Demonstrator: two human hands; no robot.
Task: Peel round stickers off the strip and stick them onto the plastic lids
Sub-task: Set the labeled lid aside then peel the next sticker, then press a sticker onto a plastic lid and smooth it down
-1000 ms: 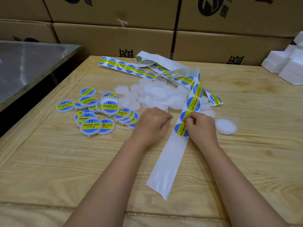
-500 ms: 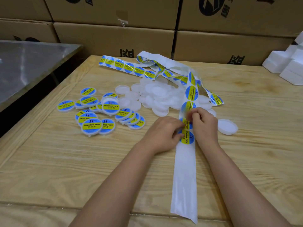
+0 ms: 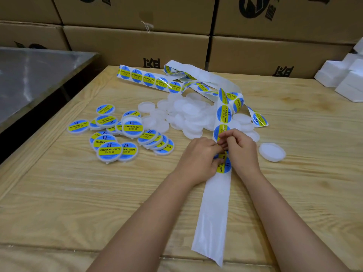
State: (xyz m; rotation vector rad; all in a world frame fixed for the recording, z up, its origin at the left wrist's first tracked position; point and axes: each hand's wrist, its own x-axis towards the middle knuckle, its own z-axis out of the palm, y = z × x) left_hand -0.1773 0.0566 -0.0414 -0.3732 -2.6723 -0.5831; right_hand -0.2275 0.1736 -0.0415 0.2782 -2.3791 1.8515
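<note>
A long white backing strip point(image 3: 214, 209) with blue-and-yellow round stickers runs from the table's back down to its front edge. My left hand point(image 3: 198, 156) and my right hand point(image 3: 240, 148) pinch the strip together at the lowest sticker point(image 3: 225, 165), fingertips touching over it. A heap of plain translucent plastic lids point(image 3: 186, 112) lies just beyond my hands. One single plain lid point(image 3: 272, 152) rests to the right of my right hand. To the left lies a pile of lids with stickers on them point(image 3: 117, 134).
Stacked cardboard boxes point(image 3: 137, 46) wall off the back of the wooden table point(image 3: 78, 193). A metal-topped table point(image 3: 29, 75) stands to the left across a dark gap. White foam blocks point(image 3: 345, 77) sit at the back right corner.
The strip has been pulled toward me and swung straight, its blank tail now reaching the front edge. My left hand moved right to join the right hand on the lowest sticker.
</note>
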